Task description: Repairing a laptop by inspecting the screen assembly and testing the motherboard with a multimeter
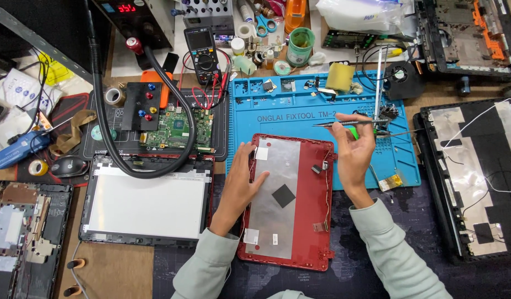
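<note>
The left hand (pixel 245 176) lies flat and open, fingers spread, on the silver foil lining of a red laptop lid (pixel 308 221) that lies inside-up on the worktop (pixel 114 271). The palm presses the left part of the foil, beside a small black square patch (pixel 283 195) near the middle of the lid. The lid rests partly on a dark mat (pixel 372 266) and partly over the lower edge of a blue repair mat (pixel 300 113).

The right hand (pixel 352 152) is raised over the lid's upper right corner and the blue mat, fingers closed around a screwdriver (pixel 349 123) with a green grip. The tool lies roughly level, its thin shaft running out to both sides of the fingers.

To the left of the lid lies a bare display panel (pixel 147 202), face-up, with a thick black hose (pixel 103 119) looping over its top edge. Above the panel sits a green circuit board (pixel 178 130) on a black mat. A multimeter (pixel 203 52) stands further back, near a roll of green tape (pixel 300 44). To the right lies a black laptop lid (pixel 471 177), also inside-up, with white wires across it. A small black fan (pixel 402 75) sits at the blue mat's upper right corner.
</note>
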